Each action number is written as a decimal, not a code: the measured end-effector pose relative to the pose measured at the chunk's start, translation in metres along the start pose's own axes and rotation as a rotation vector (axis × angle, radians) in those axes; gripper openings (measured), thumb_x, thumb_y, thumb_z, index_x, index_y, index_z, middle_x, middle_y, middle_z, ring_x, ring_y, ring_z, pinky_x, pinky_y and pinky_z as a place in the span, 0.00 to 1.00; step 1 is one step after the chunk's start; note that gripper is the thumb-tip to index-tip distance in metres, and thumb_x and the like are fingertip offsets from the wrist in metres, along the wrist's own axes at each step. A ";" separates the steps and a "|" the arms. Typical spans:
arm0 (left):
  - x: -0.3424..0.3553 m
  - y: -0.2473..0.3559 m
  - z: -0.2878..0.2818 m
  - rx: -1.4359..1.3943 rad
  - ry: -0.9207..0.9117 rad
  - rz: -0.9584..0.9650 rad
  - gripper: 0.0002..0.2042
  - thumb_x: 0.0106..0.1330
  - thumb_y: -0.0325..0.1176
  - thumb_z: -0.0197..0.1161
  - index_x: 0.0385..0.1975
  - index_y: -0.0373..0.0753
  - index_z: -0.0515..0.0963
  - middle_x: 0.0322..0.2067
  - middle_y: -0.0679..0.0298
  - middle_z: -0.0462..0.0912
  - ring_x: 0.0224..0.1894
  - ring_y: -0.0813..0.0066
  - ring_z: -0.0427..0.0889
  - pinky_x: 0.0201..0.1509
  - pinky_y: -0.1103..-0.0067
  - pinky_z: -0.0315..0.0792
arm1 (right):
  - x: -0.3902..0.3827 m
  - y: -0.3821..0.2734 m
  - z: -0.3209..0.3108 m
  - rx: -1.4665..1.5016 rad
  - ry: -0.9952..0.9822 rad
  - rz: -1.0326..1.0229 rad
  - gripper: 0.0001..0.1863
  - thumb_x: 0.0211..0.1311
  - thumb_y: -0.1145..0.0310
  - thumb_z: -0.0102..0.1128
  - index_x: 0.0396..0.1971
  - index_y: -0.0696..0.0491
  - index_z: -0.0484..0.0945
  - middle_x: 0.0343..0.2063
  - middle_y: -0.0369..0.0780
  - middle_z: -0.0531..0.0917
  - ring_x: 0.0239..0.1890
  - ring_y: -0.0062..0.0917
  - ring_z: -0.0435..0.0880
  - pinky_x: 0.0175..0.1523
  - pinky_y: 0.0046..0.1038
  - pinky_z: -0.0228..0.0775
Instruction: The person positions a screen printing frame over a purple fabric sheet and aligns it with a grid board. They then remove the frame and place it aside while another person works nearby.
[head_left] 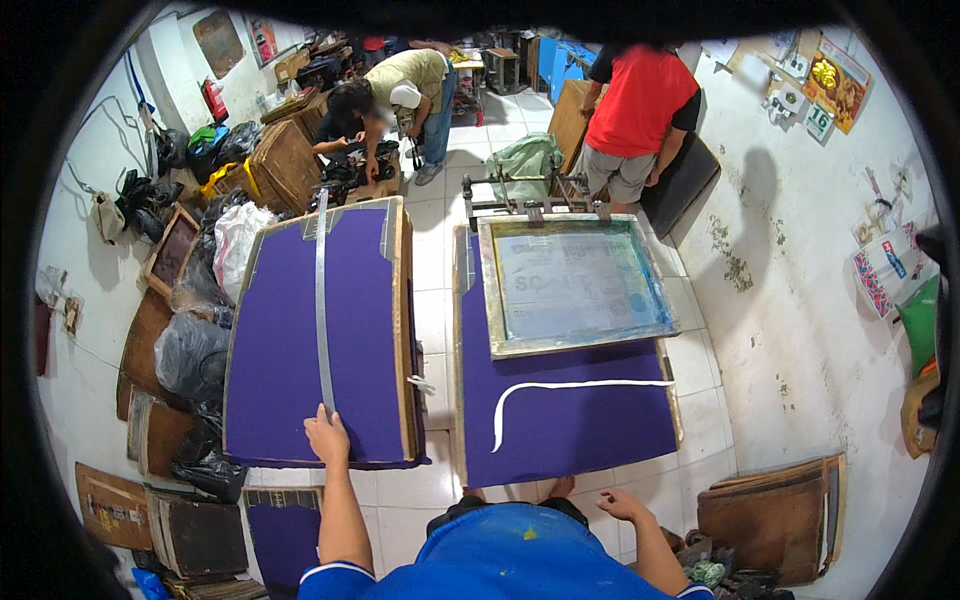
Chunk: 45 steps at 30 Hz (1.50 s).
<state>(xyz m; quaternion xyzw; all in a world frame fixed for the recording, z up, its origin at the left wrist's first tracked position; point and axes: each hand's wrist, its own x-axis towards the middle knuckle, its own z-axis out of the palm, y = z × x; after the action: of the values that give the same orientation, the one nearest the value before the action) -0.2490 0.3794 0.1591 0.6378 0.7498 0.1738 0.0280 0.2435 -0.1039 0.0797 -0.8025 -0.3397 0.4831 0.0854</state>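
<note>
A long grey metal ruler (322, 290) lies lengthwise over purple fabric (275, 330), which is spread on a stack of boards at left. My left hand (327, 437) grips the near end of the ruler, close to the fabric's front edge. My right hand (622, 504) hangs at my right side with its fingers loosely apart and holds nothing. Before it is a second purple-covered board (570, 440) with a curved white strip (570, 385) lying on it. Above that board's far part sits a framed printing screen (585, 290), attached to a metal clamp bar (540, 210).
Two people, one in a red vest (640, 105) and one bending over in a khaki vest (410, 85), are at the far side. Plastic bags (190, 355) and boards (165, 430) crowd the left wall. More boards (770, 515) lean at the lower right. A tiled aisle (430, 330) separates both stacks.
</note>
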 end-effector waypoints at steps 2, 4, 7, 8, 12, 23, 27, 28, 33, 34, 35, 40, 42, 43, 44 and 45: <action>-0.008 0.009 -0.001 0.094 -0.030 -0.051 0.22 0.71 0.40 0.66 0.65 0.45 0.79 0.49 0.54 0.77 0.54 0.52 0.78 0.57 0.58 0.75 | 0.011 0.020 -0.012 0.016 -0.020 0.009 0.38 0.67 0.41 0.64 0.65 0.58 0.76 0.57 0.55 0.84 0.61 0.45 0.83 0.65 0.42 0.74; -0.020 0.022 -0.006 0.136 0.029 -0.062 0.22 0.71 0.40 0.67 0.64 0.46 0.79 0.50 0.56 0.76 0.55 0.53 0.77 0.58 0.57 0.73 | 0.022 0.041 -0.025 0.049 -0.014 -0.030 0.38 0.68 0.42 0.64 0.65 0.58 0.76 0.56 0.54 0.84 0.57 0.43 0.85 0.63 0.41 0.76; -0.048 0.055 -0.012 0.105 0.156 -0.001 0.22 0.69 0.37 0.67 0.62 0.43 0.79 0.55 0.58 0.75 0.59 0.53 0.74 0.59 0.56 0.70 | 0.034 0.075 -0.042 0.205 -0.024 0.010 0.36 0.69 0.44 0.64 0.65 0.58 0.75 0.51 0.48 0.86 0.45 0.33 0.88 0.51 0.36 0.79; -0.061 0.069 -0.012 0.089 0.223 0.054 0.22 0.68 0.37 0.68 0.62 0.43 0.80 0.57 0.57 0.75 0.59 0.52 0.74 0.60 0.56 0.70 | 0.037 0.087 -0.045 0.283 -0.036 0.048 0.35 0.70 0.45 0.64 0.64 0.58 0.76 0.50 0.47 0.86 0.43 0.32 0.88 0.49 0.35 0.79; -0.137 0.126 0.001 -0.077 0.273 0.217 0.22 0.66 0.36 0.68 0.60 0.41 0.79 0.59 0.53 0.76 0.62 0.48 0.72 0.65 0.53 0.66 | 0.045 0.137 -0.052 0.420 -0.109 0.310 0.30 0.72 0.49 0.60 0.65 0.55 0.74 0.51 0.47 0.85 0.45 0.34 0.87 0.48 0.40 0.77; -0.305 0.021 0.061 -0.241 -0.211 -0.187 0.17 0.77 0.43 0.56 0.41 0.32 0.78 0.40 0.44 0.80 0.46 0.43 0.79 0.53 0.54 0.71 | 0.071 0.142 -0.080 0.424 -0.194 0.418 0.35 0.73 0.42 0.57 0.71 0.49 0.68 0.59 0.47 0.82 0.51 0.40 0.86 0.55 0.51 0.76; -0.328 -0.048 0.088 -0.289 -0.838 -0.732 0.21 0.76 0.47 0.57 0.35 0.31 0.81 0.33 0.51 0.85 0.33 0.54 0.85 0.39 0.57 0.77 | 0.065 0.092 -0.058 0.419 -0.236 0.352 0.35 0.72 0.43 0.58 0.70 0.50 0.69 0.58 0.46 0.82 0.50 0.39 0.85 0.53 0.50 0.76; -0.333 -0.056 0.093 -0.355 -0.918 -0.788 0.21 0.75 0.48 0.58 0.35 0.31 0.82 0.31 0.53 0.85 0.31 0.58 0.85 0.37 0.61 0.78 | 0.062 0.082 -0.051 0.373 -0.224 0.332 0.30 0.76 0.49 0.56 0.69 0.50 0.70 0.56 0.44 0.84 0.49 0.33 0.86 0.49 0.41 0.78; -0.339 -0.068 0.113 -0.479 -1.065 -0.349 0.21 0.73 0.49 0.62 0.38 0.32 0.84 0.29 0.58 0.86 0.30 0.66 0.85 0.32 0.70 0.77 | 0.051 0.060 -0.013 0.388 -0.152 0.228 0.26 0.73 0.51 0.59 0.63 0.50 0.76 0.45 0.38 0.85 0.40 0.26 0.85 0.38 0.31 0.76; -0.335 -0.066 0.120 -0.514 -1.052 -0.311 0.21 0.73 0.49 0.62 0.38 0.32 0.84 0.30 0.58 0.87 0.30 0.68 0.85 0.31 0.70 0.77 | 0.049 0.062 -0.007 0.398 -0.137 0.252 0.25 0.73 0.51 0.59 0.62 0.50 0.77 0.43 0.37 0.85 0.38 0.24 0.84 0.36 0.30 0.75; -0.331 -0.064 0.128 -0.543 -1.058 -0.308 0.21 0.72 0.49 0.63 0.38 0.32 0.84 0.31 0.58 0.87 0.30 0.69 0.85 0.31 0.70 0.77 | 0.046 0.066 -0.002 0.422 -0.118 0.219 0.25 0.72 0.50 0.59 0.61 0.50 0.77 0.42 0.37 0.84 0.38 0.24 0.84 0.35 0.30 0.74; -0.283 -0.045 0.154 -0.516 -1.106 -0.320 0.21 0.72 0.47 0.65 0.44 0.29 0.83 0.32 0.56 0.88 0.28 0.68 0.86 0.30 0.73 0.80 | 0.029 0.104 0.015 0.362 -0.095 0.394 0.24 0.71 0.49 0.61 0.57 0.48 0.78 0.41 0.36 0.84 0.37 0.24 0.84 0.36 0.32 0.74; -0.264 -0.036 0.155 -0.568 -1.052 -0.248 0.21 0.72 0.46 0.64 0.45 0.29 0.82 0.32 0.55 0.88 0.29 0.68 0.86 0.31 0.73 0.81 | 0.024 0.120 0.018 0.390 -0.091 0.388 0.24 0.71 0.48 0.61 0.58 0.48 0.77 0.41 0.36 0.85 0.36 0.25 0.84 0.37 0.35 0.74; -0.257 -0.031 0.154 -0.578 -1.017 -0.264 0.21 0.71 0.45 0.64 0.45 0.29 0.82 0.32 0.55 0.88 0.29 0.69 0.86 0.31 0.73 0.81 | 0.022 0.126 0.018 0.382 -0.067 0.447 0.24 0.71 0.48 0.61 0.58 0.47 0.77 0.41 0.36 0.85 0.36 0.26 0.84 0.38 0.36 0.74; -0.253 -0.027 0.153 -0.618 -0.977 -0.247 0.20 0.71 0.45 0.64 0.45 0.29 0.82 0.32 0.55 0.87 0.29 0.69 0.86 0.31 0.73 0.81 | 0.022 0.131 0.017 0.398 -0.092 0.393 0.24 0.71 0.48 0.61 0.58 0.47 0.77 0.42 0.36 0.85 0.36 0.26 0.84 0.39 0.37 0.74; -0.249 -0.024 0.151 -0.634 -0.943 -0.255 0.20 0.71 0.45 0.64 0.44 0.29 0.82 0.31 0.55 0.87 0.29 0.69 0.86 0.31 0.73 0.81 | 0.022 0.135 0.015 0.399 -0.101 0.389 0.24 0.71 0.47 0.61 0.58 0.47 0.77 0.42 0.37 0.85 0.37 0.26 0.84 0.39 0.38 0.74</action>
<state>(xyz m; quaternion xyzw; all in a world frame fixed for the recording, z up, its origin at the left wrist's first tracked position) -0.1863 0.1697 -0.0342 0.5114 0.6386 0.0822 0.5692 0.2999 -0.1954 -0.0066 -0.7947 -0.0814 0.5872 0.1304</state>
